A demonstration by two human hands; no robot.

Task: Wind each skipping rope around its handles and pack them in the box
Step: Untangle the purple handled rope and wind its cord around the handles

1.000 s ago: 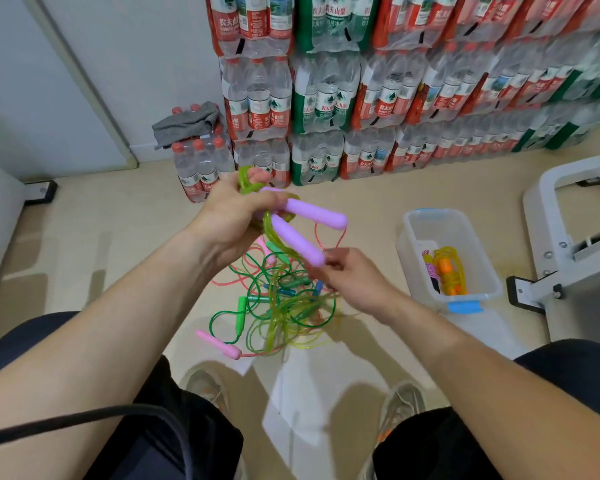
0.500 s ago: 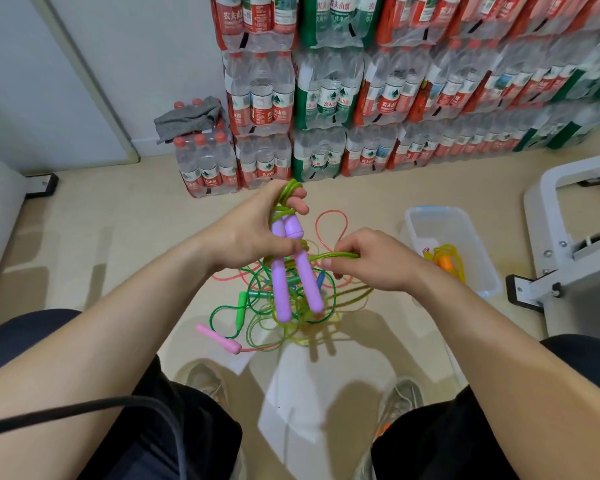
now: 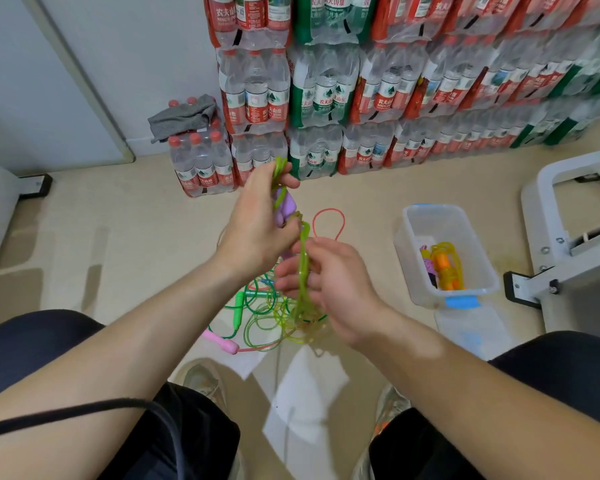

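My left hand (image 3: 257, 230) grips two purple handles (image 3: 284, 207) upright, with a loop of their yellow-green rope (image 3: 303, 261) sticking out above my fingers. My right hand (image 3: 329, 282) sits just below and to the right, fingers curled round the same rope where it hangs down. Under my hands, a tangle of ropes (image 3: 264, 313) lies on the floor, with a green handle (image 3: 238, 308), a pink handle (image 3: 220, 341) and a red loop (image 3: 328, 223). The clear plastic box (image 3: 413, 244) at the right holds a wound rope with orange handles (image 3: 445, 268).
Stacked packs of water bottles (image 3: 326, 91) line the far wall, one with a grey cloth (image 3: 184, 116) on top. A white metal frame (image 3: 568, 237) stands at the right. The box lid (image 3: 471, 330) lies on the floor. My knees and shoes fill the bottom.
The purple handles swung from pointing right, to hanging down, to held upright and mostly hidden in my left hand. My right hand moved in below it and closed round the rope.
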